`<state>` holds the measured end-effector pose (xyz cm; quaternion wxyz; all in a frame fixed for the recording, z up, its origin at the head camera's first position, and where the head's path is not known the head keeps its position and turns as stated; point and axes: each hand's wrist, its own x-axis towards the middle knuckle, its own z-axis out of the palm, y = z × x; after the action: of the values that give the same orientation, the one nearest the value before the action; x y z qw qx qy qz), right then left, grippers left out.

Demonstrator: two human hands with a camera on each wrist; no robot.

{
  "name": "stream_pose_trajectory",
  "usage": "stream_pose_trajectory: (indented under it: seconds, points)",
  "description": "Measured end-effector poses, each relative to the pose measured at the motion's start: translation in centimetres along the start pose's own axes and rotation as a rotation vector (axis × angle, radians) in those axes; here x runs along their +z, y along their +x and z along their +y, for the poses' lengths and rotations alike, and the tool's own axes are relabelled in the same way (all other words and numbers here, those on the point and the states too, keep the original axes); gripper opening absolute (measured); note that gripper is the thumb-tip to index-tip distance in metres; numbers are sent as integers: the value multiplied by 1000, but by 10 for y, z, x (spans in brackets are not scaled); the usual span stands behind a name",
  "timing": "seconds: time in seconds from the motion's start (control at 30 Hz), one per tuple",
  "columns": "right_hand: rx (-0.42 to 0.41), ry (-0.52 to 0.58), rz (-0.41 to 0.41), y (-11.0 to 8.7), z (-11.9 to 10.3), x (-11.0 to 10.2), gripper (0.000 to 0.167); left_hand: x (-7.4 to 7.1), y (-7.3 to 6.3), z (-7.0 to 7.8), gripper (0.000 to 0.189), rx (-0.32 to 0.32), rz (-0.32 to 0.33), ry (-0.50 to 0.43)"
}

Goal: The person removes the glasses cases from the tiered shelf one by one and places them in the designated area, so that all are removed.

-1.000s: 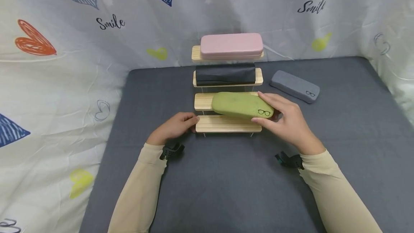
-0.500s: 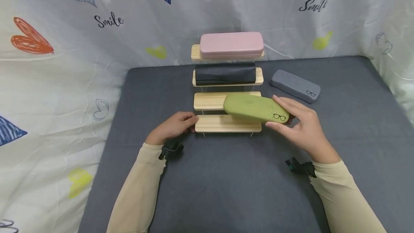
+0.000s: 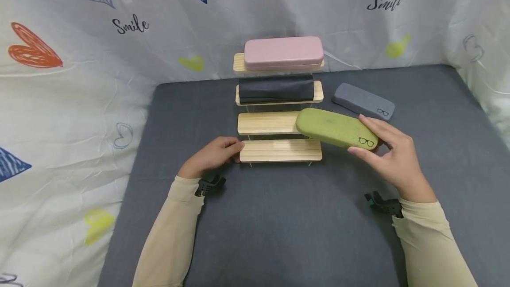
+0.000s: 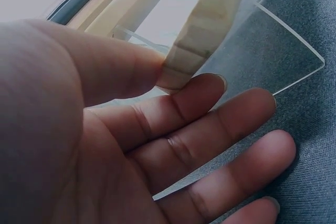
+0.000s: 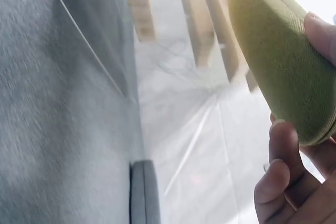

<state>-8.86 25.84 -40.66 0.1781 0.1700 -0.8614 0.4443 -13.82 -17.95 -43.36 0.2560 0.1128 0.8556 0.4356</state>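
A green glasses case (image 3: 334,128) with a small glasses print is held by its right end in my right hand (image 3: 400,160), thumb on the near side and fingers on the far side. Its left end overlaps the third step of a tiered wooden stand (image 3: 280,151) in the head view. The right wrist view shows the case (image 5: 283,56) raised above the table. My left hand (image 3: 213,156) pinches the left end of the lowest step; in the left wrist view the thumb lies on the wood (image 4: 202,30) and the index finger is against its underside.
On the top step lies a pink case (image 3: 283,53), and on the one below it a black case or pouch (image 3: 276,90). A grey glasses case (image 3: 363,101) lies on the dark tablecloth (image 3: 287,225) at the right. Behind hangs a printed curtain (image 3: 223,30).
My right hand has drawn the green case to the right, off most of the third step, baring more of that step and the lowest one. My left hand stays at the stand.
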Motion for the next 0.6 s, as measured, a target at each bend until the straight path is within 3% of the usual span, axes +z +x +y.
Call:
stream_pose_trajectory:
  seconds: [0.23,0.6]
  points:
    - [-2,6,44,-2,16,-11,88,0,-1,0,36,-20,-3,-10]
    - [202,115,98,-7,36,-22,75,-1,-2,3,37,-39,-20,-16]
